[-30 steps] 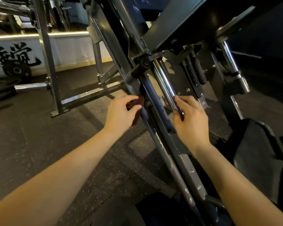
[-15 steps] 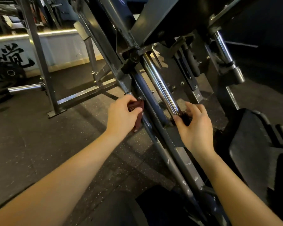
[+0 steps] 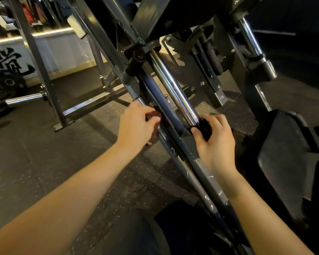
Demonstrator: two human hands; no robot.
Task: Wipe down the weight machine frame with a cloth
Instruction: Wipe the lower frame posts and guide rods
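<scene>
cloth (image 3: 204, 128) mostly hidden in right hand (image 3: 216, 142)

Speckled floor (image 3: 35, 162) bears machine frame (image 3: 63, 124).

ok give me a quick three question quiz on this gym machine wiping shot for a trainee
1. True or false: the left hand holds a dark red cloth against a slanted frame rail.
2. Multiple choice: where is the right hand? A) flat on the floor B) at the lower end of the chrome rod, gripping a dark cloth C) on the weight plate by the wall
3. Fill in: the floor under the machine is dark with light ____.

Key: 1 true; 2 B; 3 specks
</scene>
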